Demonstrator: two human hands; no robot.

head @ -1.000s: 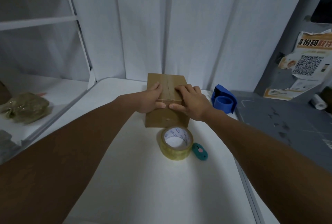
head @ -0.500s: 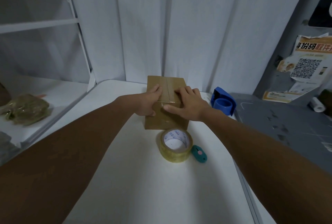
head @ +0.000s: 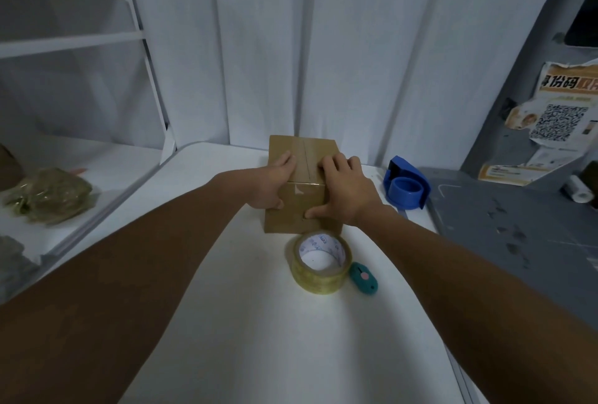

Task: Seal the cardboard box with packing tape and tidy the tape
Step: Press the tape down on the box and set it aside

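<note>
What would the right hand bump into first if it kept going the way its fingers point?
The right hand lies on the cardboard box; past its far edge, probably the white wall, though depth is unclear.

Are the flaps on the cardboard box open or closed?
Closed. The top flaps of the cardboard box lie flat and meet along a centre seam, and the left hand and right hand press on it.

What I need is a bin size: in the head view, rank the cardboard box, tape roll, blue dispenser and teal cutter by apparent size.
1. cardboard box
2. tape roll
3. blue dispenser
4. teal cutter
Roll over dispenser is unsure: the roll sits nearer.
</note>
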